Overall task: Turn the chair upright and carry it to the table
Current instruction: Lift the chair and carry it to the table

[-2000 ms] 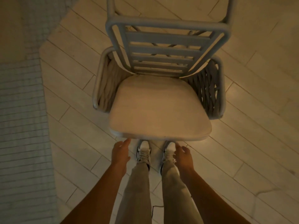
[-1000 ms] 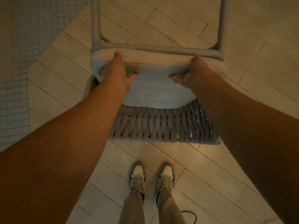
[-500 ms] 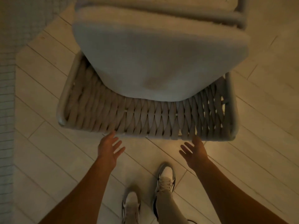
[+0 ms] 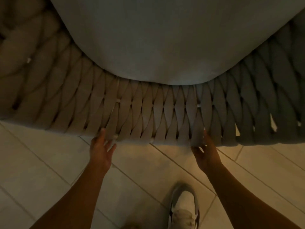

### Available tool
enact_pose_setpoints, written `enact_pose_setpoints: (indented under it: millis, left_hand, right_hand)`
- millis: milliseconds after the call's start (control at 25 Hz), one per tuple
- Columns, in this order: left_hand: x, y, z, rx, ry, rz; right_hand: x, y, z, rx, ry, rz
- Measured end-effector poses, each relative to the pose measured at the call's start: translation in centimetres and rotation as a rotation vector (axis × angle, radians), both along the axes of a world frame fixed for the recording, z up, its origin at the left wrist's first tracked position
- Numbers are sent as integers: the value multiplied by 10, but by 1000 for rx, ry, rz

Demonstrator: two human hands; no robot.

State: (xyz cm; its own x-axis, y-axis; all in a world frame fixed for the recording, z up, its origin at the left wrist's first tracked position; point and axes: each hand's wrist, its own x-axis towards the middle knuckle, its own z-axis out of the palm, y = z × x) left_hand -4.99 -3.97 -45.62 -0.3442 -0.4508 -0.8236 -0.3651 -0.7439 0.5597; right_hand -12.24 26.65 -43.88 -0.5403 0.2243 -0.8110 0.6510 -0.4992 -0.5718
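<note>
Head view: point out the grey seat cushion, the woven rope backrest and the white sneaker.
Grey seat cushion (image 4: 165, 38), head view, middle of the fabric.
Woven rope backrest (image 4: 148, 111), head view, centre straps.
White sneaker (image 4: 184, 207), head view, toe and laces.

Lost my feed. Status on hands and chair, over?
Left hand, right hand open at woven backrest rim, not gripping. Chair seat faces up. Shoe below, nothing blocking.

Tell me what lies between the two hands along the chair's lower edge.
In the head view, only the chair's woven back spans from left hand to right hand; bare floor tiles lie below.
</note>
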Motion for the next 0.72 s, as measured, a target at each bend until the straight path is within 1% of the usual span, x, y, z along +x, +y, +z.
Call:
enact_pose_setpoints:
  millis: [80, 160, 360, 440, 560, 720]
  left_hand:
    - [-13, -4, -19, 2, 140, 48]
    - [-24, -8, -26, -13, 206, 60]
    - [-30, -6, -25, -91, 165, 140]
    - [-29, -6, -18, -125, 155, 154]
    - [-29, -8, 8, -123, 80, 145]
    - [-22, -8, 73, -177, -14, 204]
  right_hand:
    - [-8, -1, -21, -16, 107, -7]
    - [-12, -4, -35, -14, 155, -26]
    - [-11, -2, -39, 28, 118, -59]
    - [-11, -1, -28, 37, 103, -60]
    - [-9, 0, 0, 57, 96, -54]
    - [-5, 4, 66, 112, 54, -33]
